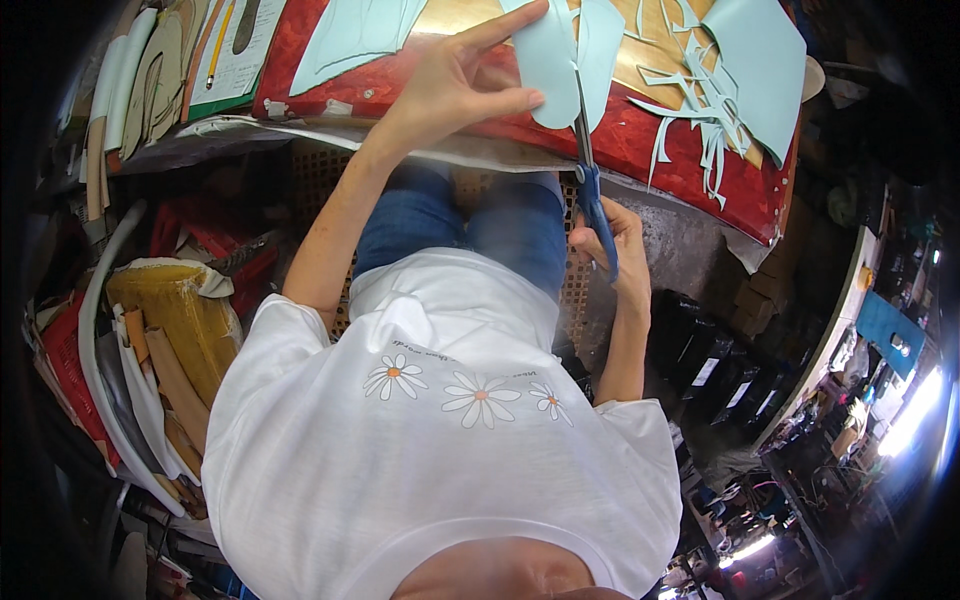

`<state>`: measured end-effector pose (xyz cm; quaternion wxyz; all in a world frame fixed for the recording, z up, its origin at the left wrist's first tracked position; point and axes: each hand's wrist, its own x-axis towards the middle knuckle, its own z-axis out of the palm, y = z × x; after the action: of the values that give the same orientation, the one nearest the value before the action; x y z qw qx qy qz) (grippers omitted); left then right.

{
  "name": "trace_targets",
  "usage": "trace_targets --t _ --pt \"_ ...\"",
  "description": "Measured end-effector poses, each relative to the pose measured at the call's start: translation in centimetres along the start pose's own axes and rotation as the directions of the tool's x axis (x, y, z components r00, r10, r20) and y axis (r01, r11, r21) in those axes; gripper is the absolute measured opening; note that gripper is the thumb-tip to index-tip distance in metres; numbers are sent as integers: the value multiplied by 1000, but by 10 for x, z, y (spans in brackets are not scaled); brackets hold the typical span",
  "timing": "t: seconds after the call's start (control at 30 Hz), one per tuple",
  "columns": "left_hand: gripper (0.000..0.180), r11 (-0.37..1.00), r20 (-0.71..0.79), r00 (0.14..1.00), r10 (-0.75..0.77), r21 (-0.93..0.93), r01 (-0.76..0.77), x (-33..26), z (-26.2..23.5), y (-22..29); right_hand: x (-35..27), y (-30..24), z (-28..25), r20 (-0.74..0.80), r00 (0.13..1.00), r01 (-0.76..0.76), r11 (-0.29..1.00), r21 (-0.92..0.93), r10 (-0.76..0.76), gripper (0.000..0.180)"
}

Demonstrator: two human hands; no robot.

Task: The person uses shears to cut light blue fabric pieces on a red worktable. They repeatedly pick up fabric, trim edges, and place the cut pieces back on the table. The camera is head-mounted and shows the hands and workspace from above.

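Note:
My left hand (468,88) pinches the left edge of a pale blue sheet piece (550,70) with a rounded lower end, held over the table's front part. In my right hand (622,240) is a pair of scissors (590,170) with blue handles. Their blades point away from me and lie along the right side of the rounded piece, where a second strip of the same pale blue sheet (600,60) hangs beside it. Part of the blades is hidden by the sheet, so whether they are closed is unclear.
Thin pale blue offcuts (705,110) lie on the red table (440,140), by a larger sheet (765,70). More cut pieces (355,40) lie at left, near a pencil (220,45) on paper. A yellow block (170,310) stands at lower left; black wrapped packages (705,350) at right.

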<state>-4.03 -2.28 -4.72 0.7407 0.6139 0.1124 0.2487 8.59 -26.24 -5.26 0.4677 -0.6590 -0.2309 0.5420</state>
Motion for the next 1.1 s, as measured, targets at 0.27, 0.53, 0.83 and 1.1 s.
trace_targets --t 0.27,0.53,0.83,1.1 --pt "58 992 -191 981 -41 107 63 12 7 9 6 10 16 42 997 69 996 59 -72 60" --pt "60 997 -240 969 -49 43 61 15 5 13 8 11 10 174 981 69 992 102 -86 65" --pt "64 992 -136 984 -114 35 119 6 20 16 9 4 25 -7 988 153 988 3 -152 76" --pt "67 989 -130 991 10 149 9 -14 29 -2 17 -3 25 18 996 89 995 37 -90 77"
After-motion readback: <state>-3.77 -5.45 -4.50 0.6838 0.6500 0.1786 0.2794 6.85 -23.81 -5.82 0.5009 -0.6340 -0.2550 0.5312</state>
